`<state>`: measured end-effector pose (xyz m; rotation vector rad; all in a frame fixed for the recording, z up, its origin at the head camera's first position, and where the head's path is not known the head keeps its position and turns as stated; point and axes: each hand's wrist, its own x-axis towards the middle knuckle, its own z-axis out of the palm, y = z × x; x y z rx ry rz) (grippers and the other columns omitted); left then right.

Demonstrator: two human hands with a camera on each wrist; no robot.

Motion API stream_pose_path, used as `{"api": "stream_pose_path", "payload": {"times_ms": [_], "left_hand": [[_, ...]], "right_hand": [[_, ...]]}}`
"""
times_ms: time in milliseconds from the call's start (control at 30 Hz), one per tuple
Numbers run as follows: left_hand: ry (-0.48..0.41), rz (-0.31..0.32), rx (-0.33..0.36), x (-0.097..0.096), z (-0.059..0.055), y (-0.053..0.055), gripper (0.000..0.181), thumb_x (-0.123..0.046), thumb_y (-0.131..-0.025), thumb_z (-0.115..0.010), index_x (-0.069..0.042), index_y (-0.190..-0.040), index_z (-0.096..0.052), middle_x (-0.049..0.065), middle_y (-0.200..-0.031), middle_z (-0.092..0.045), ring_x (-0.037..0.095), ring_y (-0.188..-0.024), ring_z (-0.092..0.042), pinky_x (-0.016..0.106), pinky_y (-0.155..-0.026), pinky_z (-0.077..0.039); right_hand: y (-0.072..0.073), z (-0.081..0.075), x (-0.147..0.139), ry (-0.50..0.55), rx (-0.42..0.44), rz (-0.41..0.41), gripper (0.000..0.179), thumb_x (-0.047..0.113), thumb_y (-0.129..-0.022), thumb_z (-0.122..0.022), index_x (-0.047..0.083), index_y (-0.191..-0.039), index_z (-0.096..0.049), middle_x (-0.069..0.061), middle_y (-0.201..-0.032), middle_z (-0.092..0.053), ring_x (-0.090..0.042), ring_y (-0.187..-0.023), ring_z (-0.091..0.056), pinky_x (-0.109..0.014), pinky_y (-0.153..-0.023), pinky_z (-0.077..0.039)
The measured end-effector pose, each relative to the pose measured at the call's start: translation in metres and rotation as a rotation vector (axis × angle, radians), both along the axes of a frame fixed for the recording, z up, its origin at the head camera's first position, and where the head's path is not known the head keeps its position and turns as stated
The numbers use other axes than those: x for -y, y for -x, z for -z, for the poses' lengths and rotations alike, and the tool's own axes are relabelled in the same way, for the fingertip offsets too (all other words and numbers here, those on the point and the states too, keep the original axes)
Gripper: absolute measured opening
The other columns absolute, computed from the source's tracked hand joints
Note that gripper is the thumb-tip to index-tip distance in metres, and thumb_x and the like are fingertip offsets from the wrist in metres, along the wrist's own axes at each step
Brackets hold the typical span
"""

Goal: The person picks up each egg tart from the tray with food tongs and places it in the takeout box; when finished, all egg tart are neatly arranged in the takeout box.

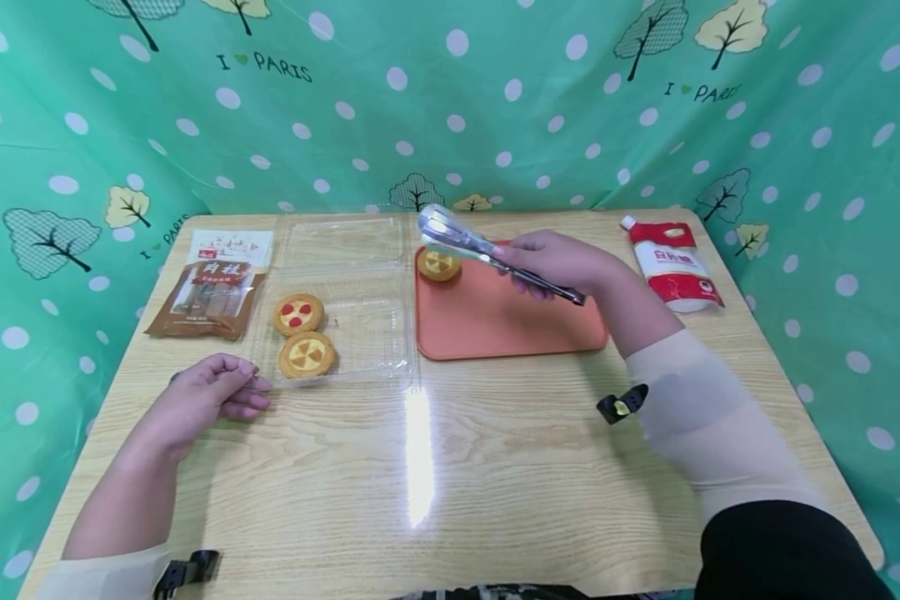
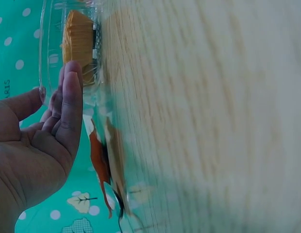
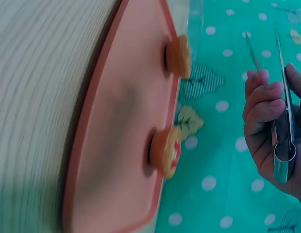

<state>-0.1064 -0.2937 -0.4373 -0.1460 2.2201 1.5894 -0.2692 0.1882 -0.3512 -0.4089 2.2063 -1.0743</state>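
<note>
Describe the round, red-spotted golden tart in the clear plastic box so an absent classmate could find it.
On the pale wood-grain table, left of the orange rectangular tray, lies an open clear plastic box. Inside, the round golden tart lies just beyond a wedge-patterned tart, distinguished by red spots on top.

My left hand [image 1: 212, 393] holds a clear container [image 1: 371, 346] by its near-left corner; two tarts [image 1: 307, 355] sit right of those fingers. My right hand [image 1: 551, 262] grips tongs [image 1: 472, 243] above an orange tray [image 1: 487, 329]; one tart [image 1: 442, 267] lies left of its fingers.
</note>
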Motion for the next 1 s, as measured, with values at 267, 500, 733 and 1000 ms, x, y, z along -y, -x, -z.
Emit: {"api": "stream_pose_path", "payload": {"times_ms": [267, 500, 733, 1000], "left_hand": [[0.014, -0.003, 0.001, -0.001, -0.002, -0.001, 0.034, -0.024, -0.108, -0.035, 0.007, -0.121, -0.042, 0.013, -0.110, -0.069, 0.017, -0.093, -0.072, 0.035, -0.081, -0.062], [0.019, -0.005, 0.007, -0.002, -0.002, -0.001, 0.035, -0.025, -0.108, -0.036, 0.007, -0.121, -0.042, 0.015, -0.112, -0.069, 0.017, -0.093, -0.072, 0.036, -0.082, -0.062], [0.019, -0.007, 0.005, -0.002, -0.001, -0.002, 0.034, -0.024, -0.108, -0.035, 0.006, -0.120, -0.043, 0.013, -0.111, -0.070, 0.017, -0.093, -0.072, 0.035, -0.081, -0.062], [0.016, -0.007, 0.004, -0.003, -0.002, -0.002, 0.034, -0.024, -0.108, -0.036, 0.007, -0.120, -0.043, 0.013, -0.110, -0.070, 0.017, -0.092, -0.072, 0.035, -0.080, -0.062]], "right_hand": [[0.000, 0.013, -0.040, -0.039, 0.030, 0.135, 0.061, 0.067, -0.091, -0.050, 0.010, -0.110, -0.061, -0.012, -0.077, -0.058, -0.022, -0.060, -0.053, -0.034, -0.048, -0.046], [0.000, 0.035, -0.058, 0.017, 0.084, 0.172, 0.060, 0.058, -0.097, -0.049, 0.002, -0.116, -0.057, -0.011, -0.080, -0.059, -0.019, -0.059, -0.053, -0.030, -0.050, -0.047], [-0.003, 0.053, -0.062, -0.006, 0.130, 0.163, 0.060, 0.055, -0.098, -0.049, -0.002, -0.117, -0.057, -0.009, -0.079, -0.059, -0.018, -0.058, -0.053, -0.027, -0.050, -0.047], [-0.001, 0.071, -0.056, -0.026, 0.178, 0.100, 0.065, 0.057, -0.097, -0.049, -0.006, -0.109, -0.057, -0.013, -0.079, -0.062, -0.016, -0.055, -0.055, -0.026, -0.045, -0.048]]}}
